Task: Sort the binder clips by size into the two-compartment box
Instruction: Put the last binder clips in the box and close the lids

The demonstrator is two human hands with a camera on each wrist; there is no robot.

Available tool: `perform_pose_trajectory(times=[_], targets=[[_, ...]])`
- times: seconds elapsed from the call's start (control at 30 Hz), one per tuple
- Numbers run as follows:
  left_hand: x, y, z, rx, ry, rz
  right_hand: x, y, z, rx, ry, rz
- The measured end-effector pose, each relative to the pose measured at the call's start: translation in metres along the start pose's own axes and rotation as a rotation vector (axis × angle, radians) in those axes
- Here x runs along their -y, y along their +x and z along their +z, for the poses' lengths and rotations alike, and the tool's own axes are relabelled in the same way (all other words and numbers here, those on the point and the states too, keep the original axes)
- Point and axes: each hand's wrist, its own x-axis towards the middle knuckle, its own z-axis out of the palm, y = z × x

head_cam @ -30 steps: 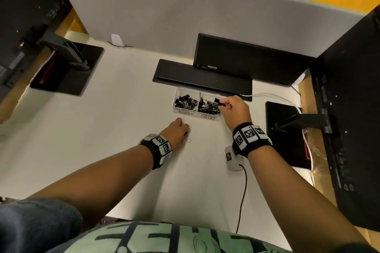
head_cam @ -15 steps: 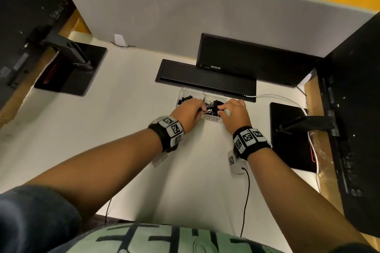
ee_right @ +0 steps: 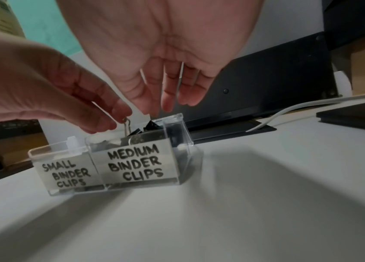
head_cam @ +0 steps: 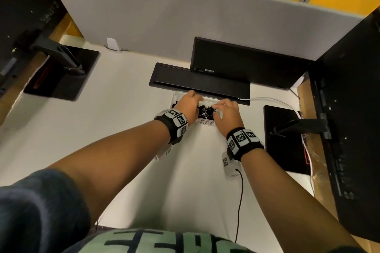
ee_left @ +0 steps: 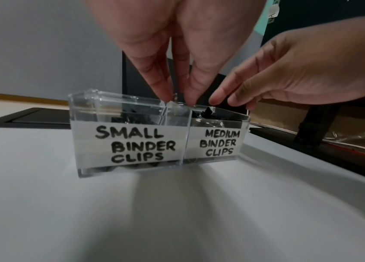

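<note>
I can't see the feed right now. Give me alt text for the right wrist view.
Two hands hang over a clear plastic two-compartment box on a white desk: the left hand pinches the silver wire handle of a black binder clip above the side labelled MEDIUM BINDER CLIPS, while the right hand hovers with relaxed fingers.

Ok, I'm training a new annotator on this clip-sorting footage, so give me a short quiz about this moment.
1. True or false: the SMALL BINDER CLIPS label sits on the right-hand compartment of the clear two-compartment box.
2. Multiple choice: the binder clip with its wire handle standing upright sits in which place? A) the small compartment B) the medium compartment C) on the desk beside the box
3. Short answer: which hand pinches that handle?

Key: 1 false, it is on the left-hand compartment; 2 B; 3 the left hand.
</note>
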Motion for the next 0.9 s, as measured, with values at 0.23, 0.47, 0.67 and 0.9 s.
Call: perform_pose_trajectory(times=[0.23, 0.47, 0.67, 0.9], targets=[[0.005, -0.001, 0.012, 0.113, 0.248, 0.192, 0.005, 0.004, 0.011, 0.066, -0.147, -0.023], [0.006, -0.003, -0.002, -0.041, 0.027, 0.1, 0.008, 0.009, 0.009, 0.077, -0.158, -0.023], [0.031, 0.012, -0.029, -0.195, -0.256, -0.481, 0.006, 0.03, -0.007, 0.003, 0.283, 0.389], [0.033, 0.025, -0.05, -0.061, -0.617, -0.664, 0.012, 0.052, -0.007, 0.157, 0.588, 0.677]])
